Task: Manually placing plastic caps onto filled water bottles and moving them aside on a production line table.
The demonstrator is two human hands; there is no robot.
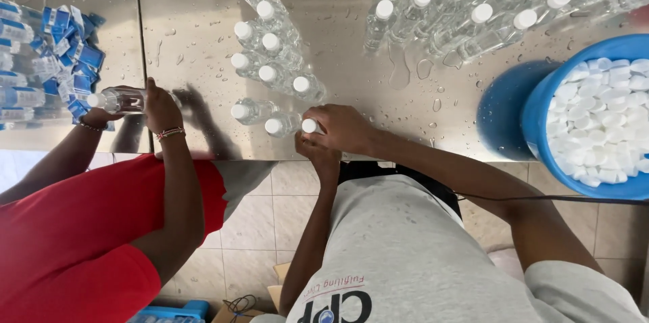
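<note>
Right hand (343, 128): closed over the white cap of a clear bottle (309, 126) at the desk's near edge. Left hand (318, 154): beneath it, gripping the same bottle from below. Adjacent: cluster of capped bottles (269, 46) standing on the wet steel desk (351, 59). Further right: blue tub of white caps (602, 120). Left: co-worker's hands (161, 108) holding another bottle (118, 100); blue labels (71, 46) beyond.
</note>
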